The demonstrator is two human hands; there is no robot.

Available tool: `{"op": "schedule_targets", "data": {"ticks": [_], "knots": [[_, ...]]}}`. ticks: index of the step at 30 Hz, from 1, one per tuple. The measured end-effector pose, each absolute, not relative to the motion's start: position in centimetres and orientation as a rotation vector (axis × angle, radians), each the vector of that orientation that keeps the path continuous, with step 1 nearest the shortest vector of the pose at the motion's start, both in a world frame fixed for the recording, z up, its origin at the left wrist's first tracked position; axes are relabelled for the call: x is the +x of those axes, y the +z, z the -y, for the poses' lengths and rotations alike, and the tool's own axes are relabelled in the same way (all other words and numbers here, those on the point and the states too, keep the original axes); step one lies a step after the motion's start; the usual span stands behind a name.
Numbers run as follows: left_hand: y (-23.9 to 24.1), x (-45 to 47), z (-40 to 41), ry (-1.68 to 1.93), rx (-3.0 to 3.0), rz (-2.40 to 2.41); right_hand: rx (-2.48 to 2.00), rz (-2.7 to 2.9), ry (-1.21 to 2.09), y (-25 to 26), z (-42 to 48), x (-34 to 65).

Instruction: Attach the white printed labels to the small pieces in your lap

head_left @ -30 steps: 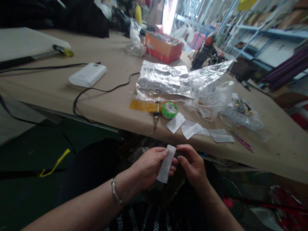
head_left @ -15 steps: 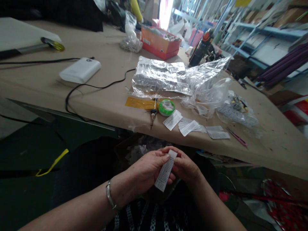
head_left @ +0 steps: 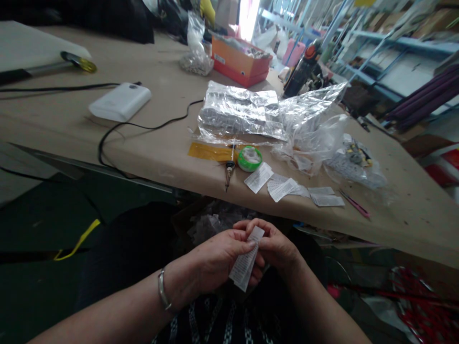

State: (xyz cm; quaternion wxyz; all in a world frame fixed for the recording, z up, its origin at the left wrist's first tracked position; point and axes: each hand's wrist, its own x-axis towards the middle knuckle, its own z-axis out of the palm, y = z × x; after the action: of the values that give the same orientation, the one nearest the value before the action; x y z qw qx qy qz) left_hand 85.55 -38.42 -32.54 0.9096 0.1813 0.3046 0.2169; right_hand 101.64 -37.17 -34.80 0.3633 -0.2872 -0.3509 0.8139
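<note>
Above my lap, my left hand (head_left: 224, 251) pinches a few narrow printed paper labels (head_left: 244, 268) between thumb and fingers. The labels are white with small print, slightly fanned, and tilted with their lower ends toward me. My right hand (head_left: 281, 246) is closed on the upper right edge of the same labels, its fingers partly behind them. On the table edge ahead lie more loose printed labels (head_left: 282, 189), a soldering iron (head_left: 230, 171) with its tip toward me, a green round tub (head_left: 250, 159) and pink tweezers (head_left: 355, 204).
A box of clear scraps (head_left: 211, 222) sits below the table edge. On the table (head_left: 158, 148) are a white power bank (head_left: 121, 102), a black cable (head_left: 154, 128), silver-wrapped packs (head_left: 240, 112), a plastic bag of parts (head_left: 358, 165) and an orange box (head_left: 240, 64).
The held labels have spread, with a second strip now showing beside the first. My right fingers have shifted slightly at their top. The view has moved a little.
</note>
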Motion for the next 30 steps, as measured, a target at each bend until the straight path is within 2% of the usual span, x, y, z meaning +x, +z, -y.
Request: {"op": "schedule_targets", "data": {"ticks": [10,13,17,20,26,30], "knots": [[-31.6,85.4,38.1,0.471,0.375,-0.650,-0.920,1.082,1.938,-35.3,37.3,102.3],[-31.9,85.3,38.1,0.500,0.375,-0.649,-1.039,1.254,1.637,-34.5,37.6,102.4],[-32.2,85.3,38.1,0.508,0.397,-0.663,-1.258,1.798,1.023,-32.6,37.9,102.4],[-32.5,85.3,38.1,0.515,0.425,-0.681,-1.289,2.031,0.779,-31.9,37.9,102.3],[-32.7,85.3,38.1,0.532,0.444,-0.663,-1.279,2.159,0.684,-32.2,37.8,101.6],[-32.6,85.3,38.1,0.542,0.411,-0.686,-1.292,2.086,0.736,-32.3,38.1,101.6]]}}
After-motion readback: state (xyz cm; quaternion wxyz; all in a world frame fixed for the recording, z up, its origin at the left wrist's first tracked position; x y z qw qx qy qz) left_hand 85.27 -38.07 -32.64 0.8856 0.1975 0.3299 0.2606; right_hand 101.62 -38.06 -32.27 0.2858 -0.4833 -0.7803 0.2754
